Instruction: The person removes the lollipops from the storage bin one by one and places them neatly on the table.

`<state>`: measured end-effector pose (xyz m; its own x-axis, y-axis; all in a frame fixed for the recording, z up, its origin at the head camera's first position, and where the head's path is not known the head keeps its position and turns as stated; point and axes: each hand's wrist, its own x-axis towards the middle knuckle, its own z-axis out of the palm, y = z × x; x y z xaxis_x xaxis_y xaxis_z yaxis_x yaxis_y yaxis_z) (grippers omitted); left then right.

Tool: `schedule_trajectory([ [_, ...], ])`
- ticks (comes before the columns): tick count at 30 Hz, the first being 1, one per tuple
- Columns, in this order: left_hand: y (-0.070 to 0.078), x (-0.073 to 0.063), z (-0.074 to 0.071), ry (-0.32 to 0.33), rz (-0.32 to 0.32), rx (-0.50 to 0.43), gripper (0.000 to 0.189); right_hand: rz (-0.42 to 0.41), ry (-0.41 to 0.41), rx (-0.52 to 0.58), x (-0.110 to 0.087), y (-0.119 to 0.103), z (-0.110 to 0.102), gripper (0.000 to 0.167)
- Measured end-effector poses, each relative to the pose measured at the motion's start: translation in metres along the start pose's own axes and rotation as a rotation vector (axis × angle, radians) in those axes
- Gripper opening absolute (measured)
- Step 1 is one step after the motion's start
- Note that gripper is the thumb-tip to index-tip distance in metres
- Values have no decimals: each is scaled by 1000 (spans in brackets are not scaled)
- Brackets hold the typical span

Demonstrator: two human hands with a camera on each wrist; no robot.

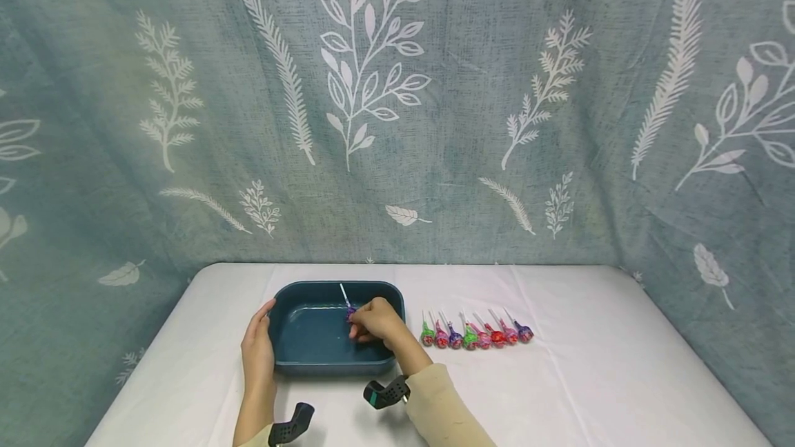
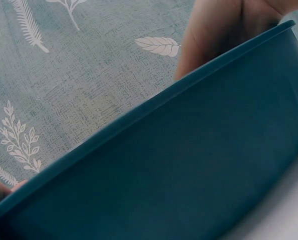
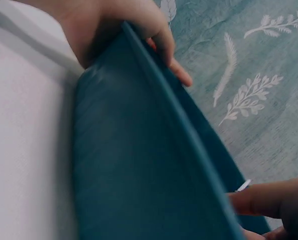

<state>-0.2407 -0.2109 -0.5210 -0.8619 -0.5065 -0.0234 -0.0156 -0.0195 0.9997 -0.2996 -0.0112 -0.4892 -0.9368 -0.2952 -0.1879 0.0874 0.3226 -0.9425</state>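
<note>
A dark teal rectangular bin (image 1: 329, 368) stands on the white table. My left hand (image 1: 257, 350) holds its left side, fingers along the outer wall and thumb at the rim. In the right wrist view, that hand (image 3: 133, 25) shows at the bin's corner. Over the bin's inside, my right hand (image 1: 375, 321) pinches a purple-wrapped lollipop (image 1: 350, 312) by its candy end. The white stick points up toward the back wall of the bin. Part of the candy is hidden behind the fingers.
Right of the bin lies a row of several wrapped lollipops, among them a green one (image 1: 470, 339), a red one (image 1: 498, 339) and a purple one (image 1: 524, 333). Their sticks point away from me. A patterned green-blue cloth (image 1: 447, 157) hangs behind the white table (image 1: 497, 399).
</note>
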Motion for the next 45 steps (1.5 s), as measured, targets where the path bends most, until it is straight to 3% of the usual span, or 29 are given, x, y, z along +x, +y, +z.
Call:
schedule_trajectory([
  [14, 0, 1, 0, 0, -7, 5, 45, -44, -70, 7, -17, -13, -7, 26],
  [25, 0, 0, 2, 19, -17, 0, 44, -89, -65, 21, -36, -14, -18, 25],
  [45, 1, 0, -1, -18, -9, -12, 45, -127, -75, 91, -59, -16, -46, 25],
])
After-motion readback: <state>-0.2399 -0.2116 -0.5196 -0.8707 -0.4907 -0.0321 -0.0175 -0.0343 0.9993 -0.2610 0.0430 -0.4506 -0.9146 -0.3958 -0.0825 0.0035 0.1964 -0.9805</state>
